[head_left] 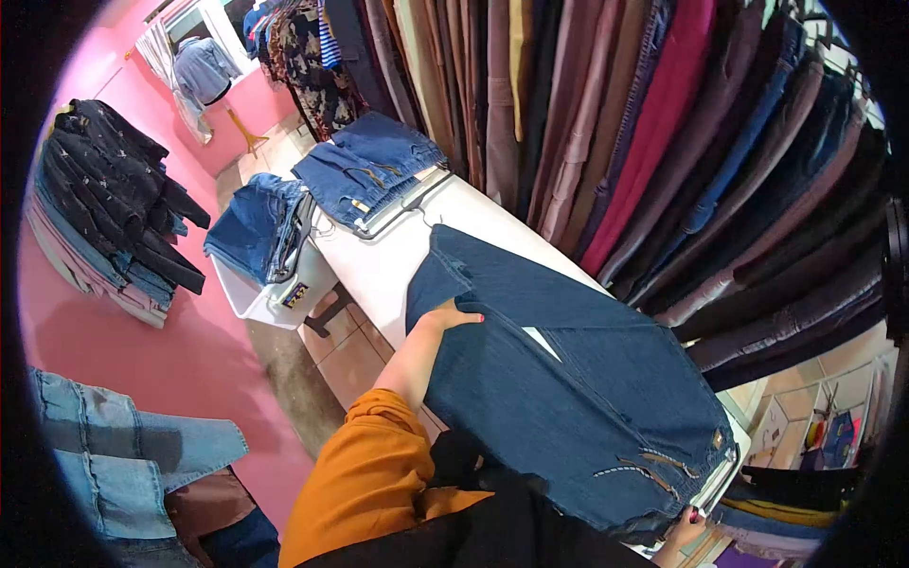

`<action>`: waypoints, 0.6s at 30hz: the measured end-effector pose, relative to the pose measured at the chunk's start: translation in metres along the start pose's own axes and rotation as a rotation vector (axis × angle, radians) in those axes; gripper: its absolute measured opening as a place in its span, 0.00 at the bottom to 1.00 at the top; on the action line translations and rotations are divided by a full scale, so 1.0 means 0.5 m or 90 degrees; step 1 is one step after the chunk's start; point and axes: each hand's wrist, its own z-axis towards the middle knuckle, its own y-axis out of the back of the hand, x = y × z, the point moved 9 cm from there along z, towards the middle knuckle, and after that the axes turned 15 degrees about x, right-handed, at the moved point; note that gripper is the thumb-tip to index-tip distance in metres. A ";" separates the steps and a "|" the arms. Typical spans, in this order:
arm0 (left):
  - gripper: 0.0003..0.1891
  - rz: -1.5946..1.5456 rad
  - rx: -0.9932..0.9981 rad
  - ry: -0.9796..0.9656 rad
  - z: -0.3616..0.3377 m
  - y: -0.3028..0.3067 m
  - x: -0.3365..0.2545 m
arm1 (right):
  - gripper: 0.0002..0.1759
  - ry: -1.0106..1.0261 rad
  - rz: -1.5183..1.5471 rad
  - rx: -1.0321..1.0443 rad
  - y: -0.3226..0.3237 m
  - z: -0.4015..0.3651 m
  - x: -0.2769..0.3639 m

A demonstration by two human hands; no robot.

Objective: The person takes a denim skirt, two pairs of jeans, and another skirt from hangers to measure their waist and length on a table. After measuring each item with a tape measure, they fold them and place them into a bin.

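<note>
A pair of dark blue drawstring jeans (559, 398) lies spread along a white table, its waist toward the near right and its legs pointing away. My left hand (453, 315) grips the edge of one leg near the hem. Its thumb rests on top, and the other fingers are mostly hidden by denim. At the waist end, my right hand (684, 532) is closed at the near end of a pale hanger (727, 466), beside the waistband. Part of that hand is hidden.
Another pair of folded blue jeans (369, 166) lies on a hanger farther along the white table (379, 275). Beside it, a white bin (251, 293) holds piled denim. Trousers (578, 123) hang densely along the right, and garments (109, 180) hang on the pink wall at left.
</note>
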 end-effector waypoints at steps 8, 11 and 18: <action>0.52 -0.264 0.234 0.079 0.004 0.024 0.017 | 0.17 0.055 -0.112 -0.159 0.013 -0.051 0.144; 0.45 -0.433 0.214 0.034 0.006 0.023 0.080 | 0.15 0.206 0.205 -0.014 -0.115 -0.081 0.283; 0.36 -0.761 -0.048 -0.219 -0.055 0.212 0.180 | 0.26 0.403 0.072 0.366 -0.398 -0.413 0.918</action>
